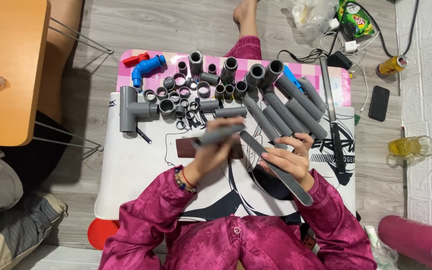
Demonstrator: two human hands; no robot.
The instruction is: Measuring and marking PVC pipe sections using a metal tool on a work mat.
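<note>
Left hand (207, 159) fingers grasping short grey pipe (219, 135), blurred, above tabletop (136, 170) | right hand (288, 161) fingers clenched on flat grey file (276, 167) | I'd brace the pipe firmly, lay the file flat on its end, stroke evenly.

Both hands raised mid-frame, left hand (207, 159) and right hand (290, 161) each curled closed

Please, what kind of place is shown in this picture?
Probably a room in a home, used as a makeshift workspace: a low table on a wood-look floor, heaped with grey pipe pieces, and a glass mug and phone lying on the floor.
</note>
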